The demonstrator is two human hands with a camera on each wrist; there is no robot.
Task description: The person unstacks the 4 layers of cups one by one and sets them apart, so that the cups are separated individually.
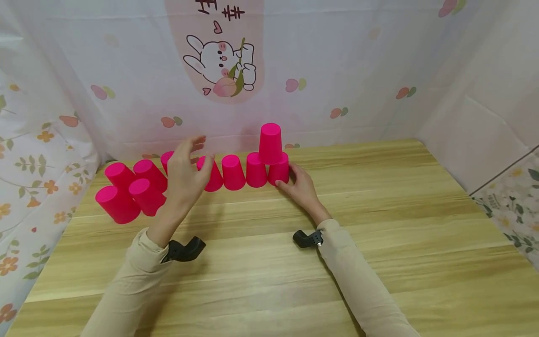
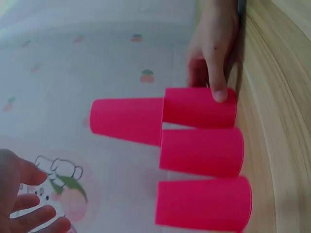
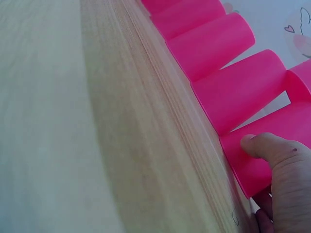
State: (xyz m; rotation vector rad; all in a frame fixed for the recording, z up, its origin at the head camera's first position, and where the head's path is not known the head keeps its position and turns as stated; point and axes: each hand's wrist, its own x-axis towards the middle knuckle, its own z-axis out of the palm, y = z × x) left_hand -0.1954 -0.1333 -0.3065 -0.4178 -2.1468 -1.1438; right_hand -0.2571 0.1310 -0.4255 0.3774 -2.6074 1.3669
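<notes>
Bright pink cups stand upside down in a row along the back of the table. My right hand (image 1: 300,187) grips the rightmost cup (image 1: 278,169) low on its sides, thumb in front. One upper cup (image 1: 270,142) straddles that cup and the neighbouring cup (image 1: 256,170). My left hand (image 1: 185,171) is raised in front of the row's left part, fingers spread and lightly bent, holding nothing; in the left wrist view its fingers (image 2: 34,218) are apart from the cups. Another cup (image 1: 233,172) and a cup partly behind the left hand (image 1: 212,178) continue the row.
At the table's left, several more upside-down cups stand grouped, among them a front cup (image 1: 118,206) and a cup (image 1: 147,196) beside the left forearm. A patterned cloth (image 1: 316,56) hangs right behind the row. The wooden table (image 1: 404,210) extends to the right.
</notes>
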